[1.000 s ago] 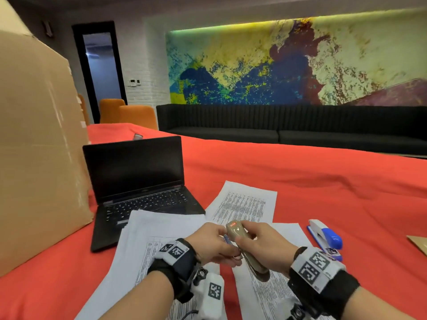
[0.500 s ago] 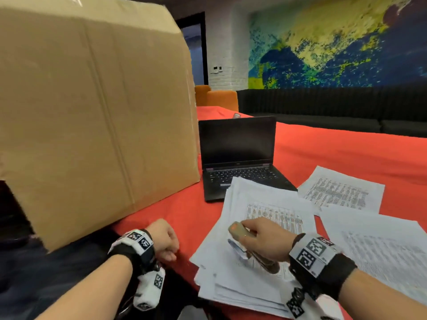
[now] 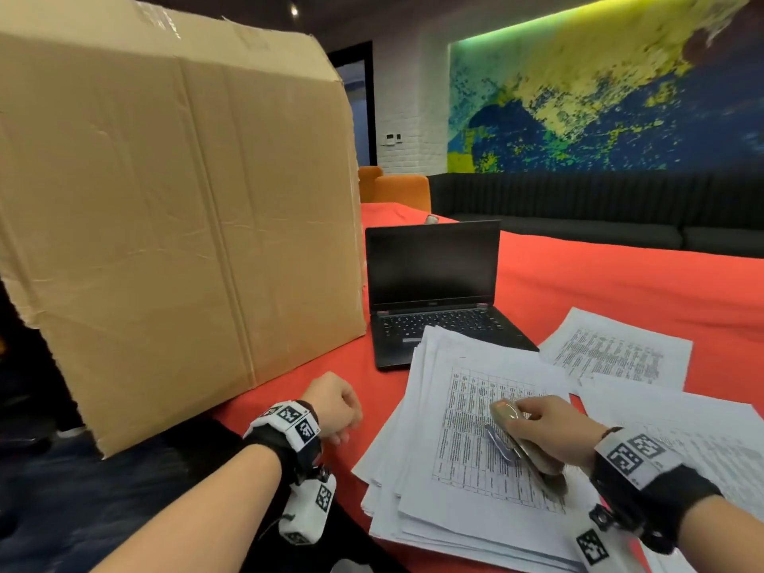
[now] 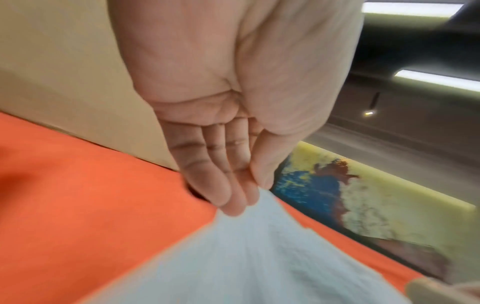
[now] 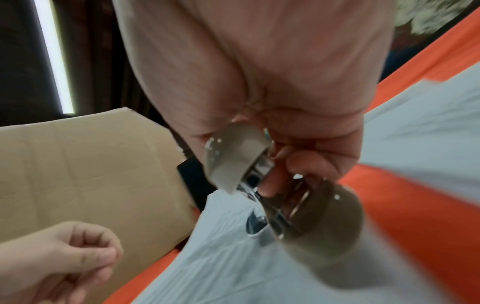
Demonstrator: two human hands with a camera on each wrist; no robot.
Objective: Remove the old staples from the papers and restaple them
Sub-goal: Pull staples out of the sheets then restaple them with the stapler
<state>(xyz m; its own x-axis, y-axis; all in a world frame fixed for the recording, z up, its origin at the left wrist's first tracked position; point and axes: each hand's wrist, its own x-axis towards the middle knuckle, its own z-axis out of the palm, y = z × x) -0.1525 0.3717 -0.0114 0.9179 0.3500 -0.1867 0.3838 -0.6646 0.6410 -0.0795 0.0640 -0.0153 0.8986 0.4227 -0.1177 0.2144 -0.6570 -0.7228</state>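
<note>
A thick stack of printed papers [image 3: 467, 407] lies on the red table [image 3: 620, 291]. My right hand [image 3: 537, 423] grips a beige staple remover [image 3: 519, 438] with metal jaws, held low over the top sheet. The right wrist view shows its fingers curled round the staple remover [image 5: 233, 158] above the papers [image 5: 221, 257]. My left hand [image 3: 337, 407] hovers at the table's near edge, left of the stack, fingers curled. In the left wrist view the thumb of that left hand [image 4: 241, 185] presses on the fingertips; nothing shows between them. The stapler is out of view.
A big cardboard box [image 3: 177, 225] stands at the left, overhanging the table edge. An open black laptop [image 3: 434, 291] sits behind the stack. More printed sheets [image 3: 616, 353] lie to the right. Dark floor lies below the left hand.
My left hand has let go of the staple remover and moved left to the table edge. The view has swung left. My right hand has kept the remover over the stack.
</note>
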